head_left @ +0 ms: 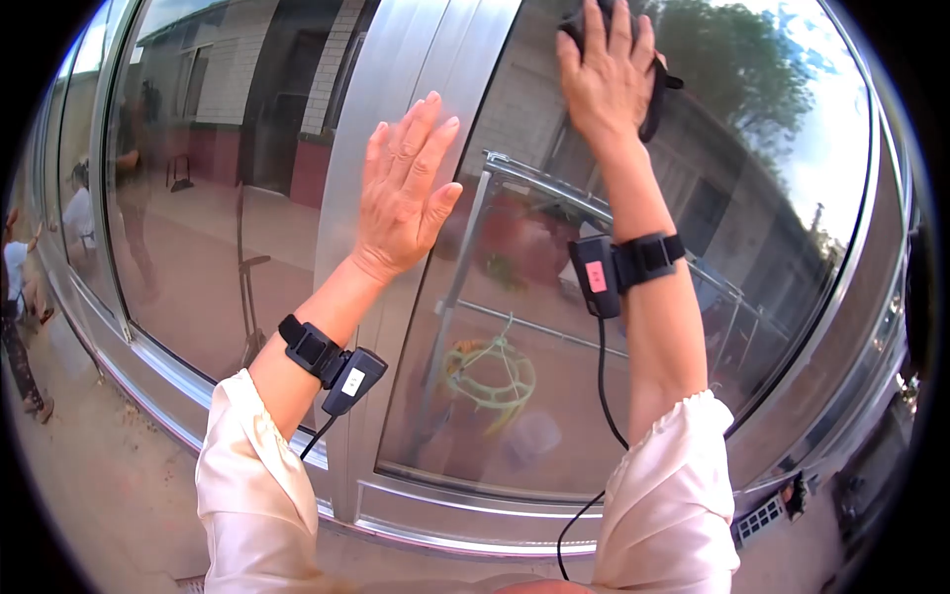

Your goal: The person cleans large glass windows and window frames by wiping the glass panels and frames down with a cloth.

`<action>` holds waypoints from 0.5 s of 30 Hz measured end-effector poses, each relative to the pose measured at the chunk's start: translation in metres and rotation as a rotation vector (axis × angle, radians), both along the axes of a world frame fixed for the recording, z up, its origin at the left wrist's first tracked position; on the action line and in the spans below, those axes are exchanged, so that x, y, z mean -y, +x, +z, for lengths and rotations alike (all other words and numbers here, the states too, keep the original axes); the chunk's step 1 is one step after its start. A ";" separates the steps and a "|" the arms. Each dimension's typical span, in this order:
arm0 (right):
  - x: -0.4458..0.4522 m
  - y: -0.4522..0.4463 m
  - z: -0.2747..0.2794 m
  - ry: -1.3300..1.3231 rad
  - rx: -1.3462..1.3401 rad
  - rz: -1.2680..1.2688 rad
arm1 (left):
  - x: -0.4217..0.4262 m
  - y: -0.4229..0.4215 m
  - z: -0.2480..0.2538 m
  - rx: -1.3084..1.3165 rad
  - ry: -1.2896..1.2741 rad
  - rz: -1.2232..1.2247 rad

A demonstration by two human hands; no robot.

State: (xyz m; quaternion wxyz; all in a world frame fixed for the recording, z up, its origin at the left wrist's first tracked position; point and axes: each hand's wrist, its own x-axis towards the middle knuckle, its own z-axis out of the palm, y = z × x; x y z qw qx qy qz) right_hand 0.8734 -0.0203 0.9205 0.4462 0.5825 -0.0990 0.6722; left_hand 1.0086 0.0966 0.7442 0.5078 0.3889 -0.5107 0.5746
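Observation:
My right hand point(607, 84) is raised high on the right window pane point(554, 416), its fingers over a dark cloth point(655, 99). Part of the cloth shows beyond the fingertips and along the hand's right side; the palm hides the rest. My left hand point(406, 193) is held up in front of the silver metal window frame point(411, 59), fingers stretched out and nothing in it. Whether it touches the metal I cannot tell. Each forearm wears a black strap with a small black box, and a cable runs from it.
Behind the right pane stand a metal rack and a pale green round hanger point(492, 376). Another large pane point(218, 247) lies left of the frame. A person point(18, 267) is at the far left edge. Buildings, a tree and sky show in the glass.

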 end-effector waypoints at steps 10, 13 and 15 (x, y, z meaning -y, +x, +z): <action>-0.044 0.053 -0.127 0.195 -0.042 0.129 | -0.102 0.023 -0.095 -0.158 0.037 -0.008; -0.053 0.037 -0.210 0.333 -0.242 0.234 | -0.124 0.029 -0.149 -0.309 0.157 0.111; -0.050 0.025 -0.257 0.382 -0.370 0.252 | -0.140 0.027 -0.188 -0.401 0.248 0.148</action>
